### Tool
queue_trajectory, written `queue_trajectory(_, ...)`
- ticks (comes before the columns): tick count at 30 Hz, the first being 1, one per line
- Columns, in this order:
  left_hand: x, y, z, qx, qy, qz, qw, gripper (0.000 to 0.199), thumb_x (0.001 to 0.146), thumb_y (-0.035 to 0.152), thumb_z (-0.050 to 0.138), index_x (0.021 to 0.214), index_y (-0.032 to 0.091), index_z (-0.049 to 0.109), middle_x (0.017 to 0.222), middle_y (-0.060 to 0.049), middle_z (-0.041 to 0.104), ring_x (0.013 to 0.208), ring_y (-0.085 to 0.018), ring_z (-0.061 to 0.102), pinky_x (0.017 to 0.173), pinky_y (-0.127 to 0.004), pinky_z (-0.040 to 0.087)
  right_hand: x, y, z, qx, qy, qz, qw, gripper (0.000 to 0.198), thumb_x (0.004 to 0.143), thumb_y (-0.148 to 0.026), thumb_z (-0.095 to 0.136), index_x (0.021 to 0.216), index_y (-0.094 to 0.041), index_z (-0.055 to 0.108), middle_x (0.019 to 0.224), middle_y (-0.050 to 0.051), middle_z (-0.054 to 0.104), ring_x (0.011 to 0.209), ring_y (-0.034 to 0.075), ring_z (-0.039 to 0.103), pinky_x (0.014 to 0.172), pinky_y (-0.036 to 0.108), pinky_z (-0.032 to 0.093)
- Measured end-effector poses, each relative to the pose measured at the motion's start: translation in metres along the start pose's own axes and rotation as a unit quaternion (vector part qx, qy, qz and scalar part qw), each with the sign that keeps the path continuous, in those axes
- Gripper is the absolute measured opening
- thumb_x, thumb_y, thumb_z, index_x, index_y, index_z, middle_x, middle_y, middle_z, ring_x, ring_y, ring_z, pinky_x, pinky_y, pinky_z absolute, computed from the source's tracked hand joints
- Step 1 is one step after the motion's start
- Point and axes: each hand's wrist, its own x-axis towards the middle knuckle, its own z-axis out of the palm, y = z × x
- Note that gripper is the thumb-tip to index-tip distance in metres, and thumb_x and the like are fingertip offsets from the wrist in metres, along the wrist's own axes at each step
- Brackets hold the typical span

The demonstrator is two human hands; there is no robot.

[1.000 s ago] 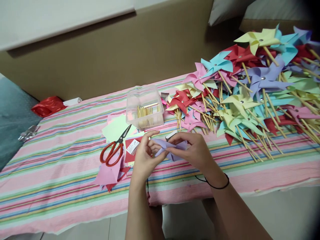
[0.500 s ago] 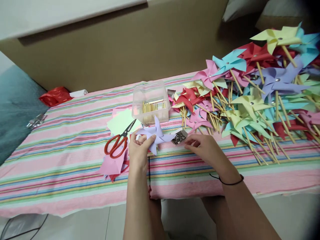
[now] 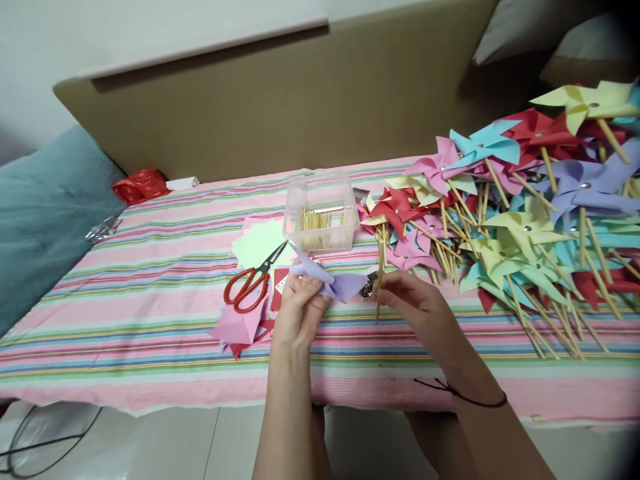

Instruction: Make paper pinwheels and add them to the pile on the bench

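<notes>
My left hand (image 3: 299, 307) pinches a purple paper pinwheel head (image 3: 345, 285), tilted so that its blades show partly edge-on. Between the thumb and fingers of my right hand (image 3: 413, 300) is a thin wooden stick (image 3: 381, 267), held nearly upright. The stick stands to the right of the pinwheel head, apart from it. Behind the stick lies a small box of metal fasteners (image 3: 369, 285), partly hidden by my right hand. Left of my left hand, orange-handled scissors (image 3: 262, 272) rest on pale green paper (image 3: 260, 241) and other paper sheets.
A clear plastic box (image 3: 344, 239) with several wooden sticks stands behind my hands. Finished pinwheels (image 3: 527, 229) pile up on the right. Pink and red paper (image 3: 240, 325) lies at the left. A red bag (image 3: 141, 186) sits at the back left on the striped cloth (image 3: 165, 280).
My right hand, previously near the fastener box with no stick visible, now holds a wooden stick. The pinwheel head has turned in my left hand. The view has shifted slightly.
</notes>
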Motion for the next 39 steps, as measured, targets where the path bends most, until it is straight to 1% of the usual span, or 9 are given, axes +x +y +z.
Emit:
queue_trajectory(3,-0.003,-0.007,0.003,-0.015,-0.035,-0.01,0.999,0.058,0.054,0.015,0.085,0.105,0.026,0.057,0.075,0.006,0.059,0.065,-0.009,0.059,0.063,-0.022,0.047,-0.003,-0.006,0.016,0.103,-0.012,-0.004,0.995,0.012,0.086,-0.033,0.059,0.088,-0.021,0.06,0.068,-0.001,0.059,0.064,0.014,0.057,0.06,0.027,0.048)
queue_trajectory(5,-0.005,-0.011,0.006,-0.015,-0.047,0.0,0.999,0.061,0.054,0.018,0.086,0.106,0.027,0.056,0.075,0.006,0.057,0.066,-0.008,0.057,0.068,-0.023,0.047,-0.004,-0.006,0.024,0.11,-0.016,0.004,0.994,0.014,0.088,-0.034,0.056,0.091,-0.021,0.06,0.064,-0.003,0.054,0.054,0.011,0.049,0.049,0.024,0.041)
queue_trajectory(7,-0.006,-0.014,0.009,-0.007,-0.049,0.017,0.999,0.063,0.052,0.021,0.087,0.106,0.029,0.055,0.075,0.007,0.054,0.065,-0.008,0.054,0.07,-0.025,0.047,-0.005,-0.007,0.028,0.088,-0.01,-0.005,0.996,0.014,0.088,-0.034,0.055,0.09,-0.021,0.061,0.066,-0.002,0.053,0.05,0.009,0.043,0.044,0.023,0.034)
queue_trajectory(13,-0.007,-0.014,0.014,0.035,-0.041,0.063,0.997,0.068,0.049,0.031,0.089,0.106,0.033,0.052,0.074,0.008,0.048,0.065,-0.008,0.051,0.071,-0.025,0.046,-0.009,-0.011,0.029,-0.053,0.066,-0.099,0.992,0.01,0.088,-0.026,0.056,0.086,-0.022,0.065,0.079,0.002,0.061,0.069,0.015,0.055,0.058,0.026,0.042)
queue_trajectory(17,-0.006,-0.013,0.013,0.059,-0.03,0.073,0.995,0.068,0.052,0.03,0.089,0.108,0.033,0.051,0.071,0.008,0.048,0.067,-0.009,0.054,0.07,-0.024,0.045,-0.01,-0.013,0.029,-0.118,0.089,-0.135,0.98,0.012,0.089,-0.022,0.054,0.088,-0.021,0.066,0.077,0.001,0.064,0.066,0.014,0.055,0.057,0.026,0.042)
queue_trajectory(21,-0.005,-0.013,0.014,0.045,-0.032,0.084,0.995,0.071,0.053,0.026,0.089,0.112,0.034,0.05,0.069,0.008,0.049,0.066,-0.009,0.054,0.071,-0.025,0.047,-0.011,-0.015,0.029,-0.126,0.077,-0.154,0.977,0.014,0.088,-0.019,0.052,0.089,-0.022,0.066,0.08,0.001,0.069,0.069,0.015,0.061,0.06,0.025,0.046)
queue_trajectory(25,-0.007,-0.011,0.015,0.048,-0.032,0.1,0.993,0.071,0.054,0.028,0.088,0.113,0.035,0.05,0.069,0.008,0.049,0.065,-0.009,0.053,0.075,-0.028,0.048,-0.011,-0.016,0.029,-0.139,0.078,-0.162,0.974,0.016,0.087,-0.018,0.05,0.087,-0.022,0.066,0.081,0.002,0.072,0.073,0.017,0.066,0.061,0.026,0.049)
queue_trajectory(32,-0.009,-0.01,0.012,0.073,-0.035,0.099,0.992,0.076,0.05,0.031,0.09,0.114,0.035,0.048,0.066,0.009,0.05,0.061,-0.009,0.055,0.064,-0.023,0.046,-0.009,-0.015,0.033,-0.119,0.105,-0.161,0.974,0.015,0.085,-0.019,0.052,0.086,-0.023,0.067,0.082,0.003,0.073,0.076,0.019,0.069,0.061,0.028,0.052)
queue_trajectory(39,-0.006,-0.009,0.009,0.075,-0.015,0.127,0.989,0.074,0.05,0.028,0.09,0.112,0.034,0.051,0.069,0.009,0.051,0.061,-0.008,0.054,0.058,-0.02,0.044,-0.01,-0.017,0.032,-0.128,0.109,-0.195,0.966,0.018,0.085,-0.014,0.053,0.088,-0.023,0.068,0.082,0.001,0.073,0.071,0.015,0.067,0.061,0.024,0.052)
